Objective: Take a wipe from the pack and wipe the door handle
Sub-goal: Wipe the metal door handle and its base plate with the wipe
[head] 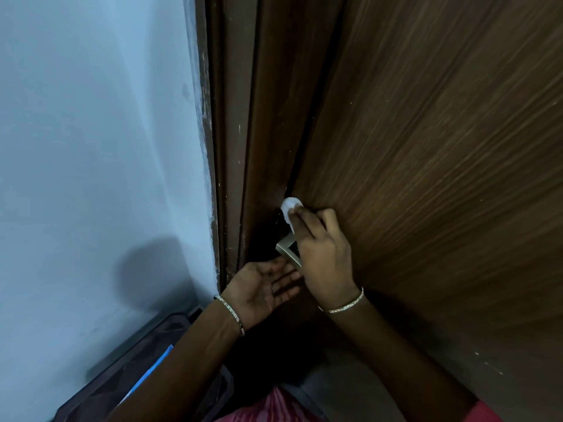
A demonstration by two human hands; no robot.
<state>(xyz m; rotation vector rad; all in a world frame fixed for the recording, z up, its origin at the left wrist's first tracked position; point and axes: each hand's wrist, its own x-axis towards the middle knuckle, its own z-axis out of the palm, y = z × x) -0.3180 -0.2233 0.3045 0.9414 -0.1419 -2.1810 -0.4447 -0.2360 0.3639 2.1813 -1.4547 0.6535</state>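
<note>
Head view: right hand [324, 257] fingers [304, 220] pinch white wipe [289, 210] against brown door [426, 147], just above metal handle [288, 251]. Left hand [265, 287] palm-up below handle, fingers spread, empty.

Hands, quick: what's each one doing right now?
Left hand: open, palm up, empty, below the door handle.
Right hand: closed on the white wipe, at the handle.

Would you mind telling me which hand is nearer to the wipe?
Right. The right hand holds the wipe in its fingertips; the left hand lies open, palm up, below it.
</note>
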